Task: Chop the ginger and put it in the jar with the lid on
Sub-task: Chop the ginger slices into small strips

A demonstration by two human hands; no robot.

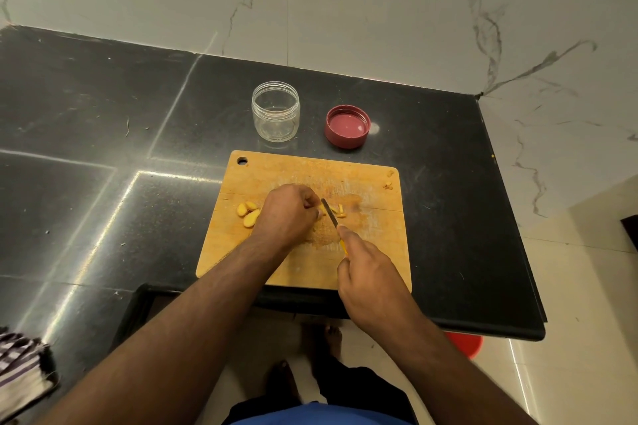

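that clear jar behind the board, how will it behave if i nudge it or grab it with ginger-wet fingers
The jar looks empty and thin-walled, likely plastic, so it is probably light and would slide on the glossy counter rather than resist a nudge. It is squat and wide, so tipping seems unlikely. Its smooth sides may feel slippery; the ridged neck should offer a surer hold.

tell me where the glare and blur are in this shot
Head view: bright streaks of glare cross the black counter left of the cutting board; slight motion blur around the knife beside the cut ginger strips; wide-angle bending of the counter's edges.
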